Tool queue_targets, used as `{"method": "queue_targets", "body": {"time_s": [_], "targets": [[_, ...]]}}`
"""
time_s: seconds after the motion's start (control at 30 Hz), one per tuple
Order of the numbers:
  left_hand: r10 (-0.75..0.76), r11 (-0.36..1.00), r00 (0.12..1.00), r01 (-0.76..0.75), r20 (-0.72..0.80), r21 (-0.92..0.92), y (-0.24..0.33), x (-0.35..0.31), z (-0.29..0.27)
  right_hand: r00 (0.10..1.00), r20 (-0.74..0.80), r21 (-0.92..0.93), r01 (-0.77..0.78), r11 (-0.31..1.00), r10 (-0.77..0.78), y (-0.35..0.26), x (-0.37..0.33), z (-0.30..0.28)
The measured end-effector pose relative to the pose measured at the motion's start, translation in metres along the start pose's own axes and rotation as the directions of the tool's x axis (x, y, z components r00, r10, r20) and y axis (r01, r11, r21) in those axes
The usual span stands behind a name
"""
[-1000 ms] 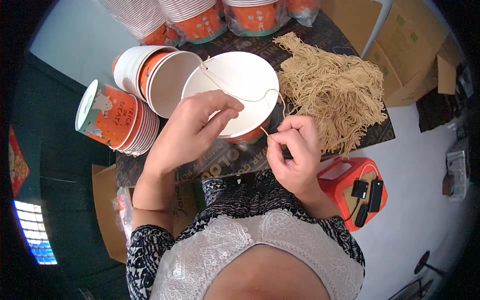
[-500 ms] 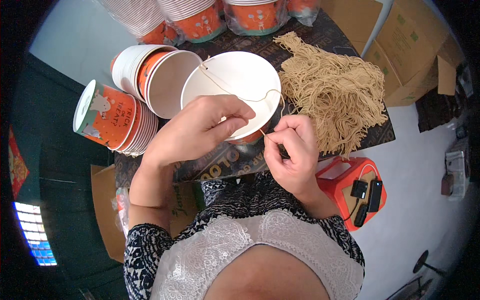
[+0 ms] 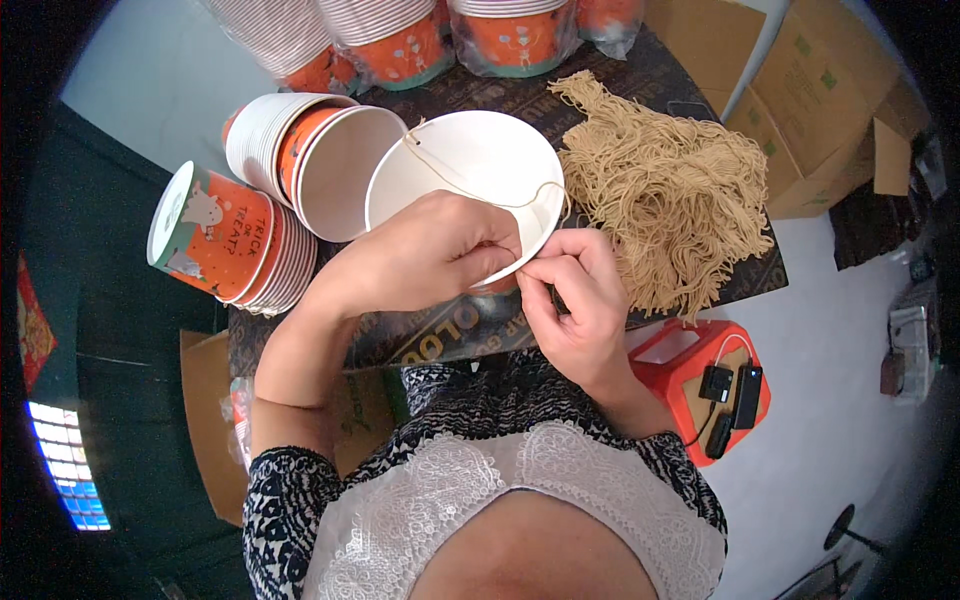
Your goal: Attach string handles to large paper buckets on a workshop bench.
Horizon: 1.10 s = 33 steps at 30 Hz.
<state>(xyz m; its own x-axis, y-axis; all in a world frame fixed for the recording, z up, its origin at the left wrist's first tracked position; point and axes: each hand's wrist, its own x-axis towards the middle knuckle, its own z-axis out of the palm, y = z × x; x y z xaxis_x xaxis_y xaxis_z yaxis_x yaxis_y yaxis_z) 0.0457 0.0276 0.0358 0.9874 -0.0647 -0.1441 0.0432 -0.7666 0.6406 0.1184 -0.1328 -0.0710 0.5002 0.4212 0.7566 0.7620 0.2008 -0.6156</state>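
A white-lined paper bucket (image 3: pixel 470 150) stands with its mouth toward me, orange showing on the outside below its rim. Tan cord (image 3: pixel 440 170) runs from a hole at the far left of the rim, across the inside, and over the right side. My left hand (image 3: pixel 440 250) reaches over the near rim, its fingers closed inside the bucket; what they hold is hidden. Against the outside of that rim, my right hand (image 3: pixel 578 305) pinches the cord end between thumb and forefinger, mostly covered by the fingers.
Tan cords (image 3: pixel 665 190) lie heaped at the right. Nested orange buckets (image 3: pixel 225 235) lie at the left, beside another white-rimmed stack (image 3: pixel 345 175). Bagged bucket stacks (image 3: pixel 515 40) line the back. Beyond the table (image 3: pixel 430 335) are a red stool (image 3: pixel 650 375) and cardboard boxes (image 3: pixel 810 100).
My right hand has moved slightly left and up, bringing the cord end against the rim. My left fingers have shifted right, farther inside the bucket. The bucket has moved slightly.
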Motion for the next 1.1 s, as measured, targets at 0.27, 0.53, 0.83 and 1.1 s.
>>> {"method": "queue_targets", "body": {"time_s": [0.27,0.53,0.83,1.1], "targets": [[-0.121,0.992,0.983,0.115,-0.138,-0.054,0.006,-0.011,0.003,0.962,0.273,-0.213,0.064,0.975,-0.003,-0.007,0.014,-0.038],[-0.036,0.911,0.965,-0.075,-0.261,-0.405,0.005,-0.014,0.013,0.978,0.177,-0.241,0.154,0.958,-0.113,-0.015,0.028,-0.038],[-0.073,0.912,0.974,-0.023,-0.216,-0.410,0.006,-0.014,0.012,0.904,0.040,-0.019,-0.424,0.905,0.425,0.010,0.005,-0.023],[-0.043,0.861,0.967,-0.092,-0.252,-0.501,0.000,-0.011,0.013,0.836,0.269,0.388,-0.549,0.740,0.479,-0.009,0.011,-0.024]]}}
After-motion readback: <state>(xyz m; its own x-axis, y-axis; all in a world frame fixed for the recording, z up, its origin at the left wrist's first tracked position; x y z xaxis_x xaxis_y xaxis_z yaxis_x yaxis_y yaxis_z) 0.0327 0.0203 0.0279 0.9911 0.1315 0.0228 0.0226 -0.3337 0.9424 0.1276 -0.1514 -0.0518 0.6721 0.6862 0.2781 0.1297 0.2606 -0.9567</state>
